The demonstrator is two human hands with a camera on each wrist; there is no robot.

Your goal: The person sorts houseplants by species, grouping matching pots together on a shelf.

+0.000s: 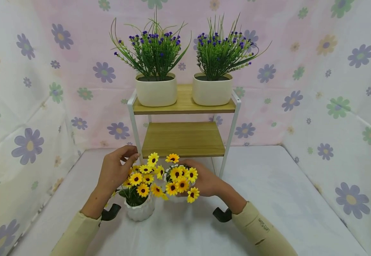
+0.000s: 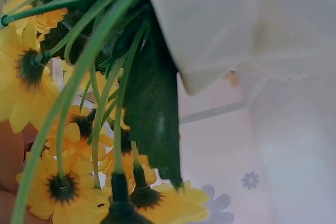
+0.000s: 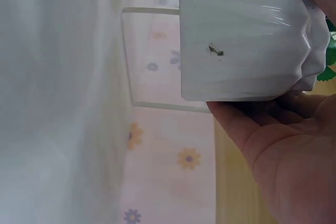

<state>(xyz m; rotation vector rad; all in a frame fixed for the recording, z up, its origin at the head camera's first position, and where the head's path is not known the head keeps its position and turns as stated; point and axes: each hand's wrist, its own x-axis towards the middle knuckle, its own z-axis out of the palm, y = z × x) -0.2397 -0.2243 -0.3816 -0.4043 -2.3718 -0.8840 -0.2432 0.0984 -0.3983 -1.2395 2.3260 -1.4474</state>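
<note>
Two white ribbed flowerpots hold artificial yellow daisy-like flowers in front of the shelf. The left flowerpot (image 1: 140, 210) stands on the white cloth. My left hand (image 1: 115, 172) is at the far left side of its flowers (image 1: 136, 179), with thumb and index fingertips close together; I cannot tell whether they pinch a stem or petal. Green stems (image 2: 100, 30) fill much of the left wrist view. My right hand (image 1: 204, 179) grips the right flowerpot (image 3: 241, 40), thumb on one side and fingers on the other. Its flowers (image 1: 182, 185) largely cover that pot in the head view.
Behind the hands stands a two-tier wooden shelf (image 1: 183, 138) with a white metal frame. On its top board are two cream planters, left (image 1: 156, 93) and right (image 1: 212, 92), with purple-flowered grass. Flower-print cloth walls (image 1: 326, 89) surround the table cloth (image 1: 268, 199).
</note>
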